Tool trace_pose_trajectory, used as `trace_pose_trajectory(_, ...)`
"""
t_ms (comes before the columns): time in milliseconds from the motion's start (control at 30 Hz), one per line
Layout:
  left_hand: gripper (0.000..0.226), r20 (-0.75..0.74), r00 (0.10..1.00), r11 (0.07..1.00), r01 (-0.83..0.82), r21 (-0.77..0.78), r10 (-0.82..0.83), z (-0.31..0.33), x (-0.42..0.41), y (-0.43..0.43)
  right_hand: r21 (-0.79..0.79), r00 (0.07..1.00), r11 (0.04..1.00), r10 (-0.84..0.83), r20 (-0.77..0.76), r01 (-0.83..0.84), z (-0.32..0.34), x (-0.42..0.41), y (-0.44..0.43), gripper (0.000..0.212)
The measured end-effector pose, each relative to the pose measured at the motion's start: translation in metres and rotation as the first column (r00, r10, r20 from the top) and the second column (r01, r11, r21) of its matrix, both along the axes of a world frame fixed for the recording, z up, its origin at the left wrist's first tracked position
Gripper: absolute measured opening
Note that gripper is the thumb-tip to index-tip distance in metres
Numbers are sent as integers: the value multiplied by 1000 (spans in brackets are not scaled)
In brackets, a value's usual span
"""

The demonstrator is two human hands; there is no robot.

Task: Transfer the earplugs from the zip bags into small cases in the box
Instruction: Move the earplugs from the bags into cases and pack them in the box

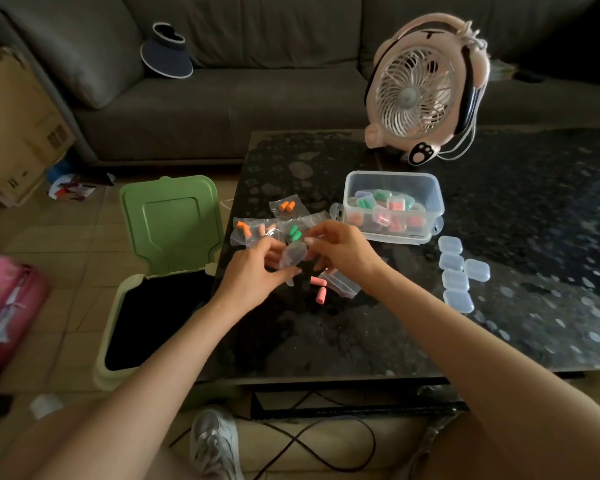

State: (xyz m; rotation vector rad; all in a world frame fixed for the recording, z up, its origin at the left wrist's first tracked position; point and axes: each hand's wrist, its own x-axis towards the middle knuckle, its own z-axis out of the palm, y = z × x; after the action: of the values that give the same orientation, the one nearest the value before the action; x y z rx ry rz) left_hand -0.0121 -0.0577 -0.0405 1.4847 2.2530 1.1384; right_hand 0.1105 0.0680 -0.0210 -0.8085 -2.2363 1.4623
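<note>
Pink foam earplugs [315,281]: I count two on the tabletop [343,341]; empty cases [455,279]: five. The earplugs lie just beside my left hand [253,271] and right hand [343,251], both pinching one clear case [294,255].

dim indoor | glare on table [499,237] right | edges warped | hands perhaps motion-blurred

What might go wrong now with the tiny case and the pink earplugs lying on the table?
1. The pink earplugs lie loose on the table near both hands; a wrist might knock them away.
2. The open bin stands right beside the table, so a rolling earplug might fall in.
3. The left hand and right hand pinch the clear case by fingertips only; it might slip.
</note>
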Motion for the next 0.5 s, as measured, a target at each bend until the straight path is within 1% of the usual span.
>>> trace_pose_trajectory(33, 37, 36, 999, 1000, -1, -6, 1, 1, -3, -1, 115, 998, 993, -1, 70, -7, -4, 0, 3, 14)
trace_pose_trajectory(100, 35, 110, 994, 1000, -1, -23, 4, 3, -6, -2, 307, 965, 946, 20, 260, -102, -12, 1, 6, 16)
trace_pose_trajectory(167, 38, 191, 982, 999, -2, -41, 10, 3, -8, -3, 386, 912, 896, 46, 408, -217, -18, 2, 5, 18)
trace_pose_trajectory(200, 39, 232, 973, 999, 0, -48, 11, 2, -9, -3, 416, 895, 872, 53, 443, -258, -19, 2, 3, 19)
trace_pose_trajectory(267, 42, 289, 957, 998, 2, -56, 14, 1, -11, -4, 455, 886, 837, 75, 458, -306, -21, 3, 0, 18)
trace_pose_trajectory(367, 38, 354, 935, 998, 14, -62, 8, -1, -12, -4, 468, 869, 800, 128, 477, -375, -19, 4, -1, 17)
trace_pose_trajectory(500, 36, 431, 902, 999, 30, -38, -11, -6, -17, -5, 405, 809, 770, 234, 539, -493, -14, 9, 3, 23)
